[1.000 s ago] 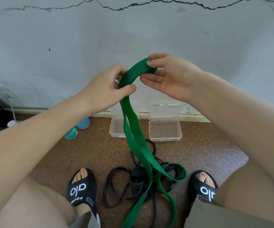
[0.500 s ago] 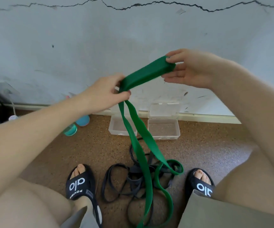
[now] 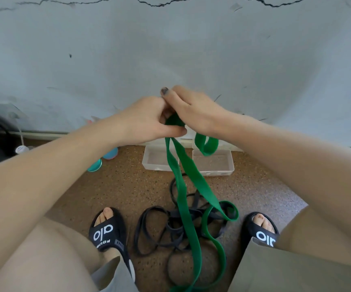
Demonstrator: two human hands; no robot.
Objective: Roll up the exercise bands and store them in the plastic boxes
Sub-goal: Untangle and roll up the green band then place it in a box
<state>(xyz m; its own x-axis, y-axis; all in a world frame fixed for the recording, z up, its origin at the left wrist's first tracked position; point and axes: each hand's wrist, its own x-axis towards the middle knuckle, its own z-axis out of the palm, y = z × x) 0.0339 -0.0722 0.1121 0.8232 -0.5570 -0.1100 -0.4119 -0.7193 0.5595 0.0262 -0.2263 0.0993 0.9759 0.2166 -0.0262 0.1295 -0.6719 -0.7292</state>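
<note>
- Green exercise band (image 3: 191, 182), flat and matte, hangs in two strands from both hands to the floor, beside tangled black bands (image 3: 166, 232).
- Left hand (image 3: 147, 121) and right hand (image 3: 193, 110) pinch its folded top; the fold is mostly hidden.
- Clear plastic boxes (image 3: 223, 165) sit open by the wall.

Left hand (image 3: 149, 121) and right hand (image 3: 193, 110) together (fingers curled, touching).
</note>
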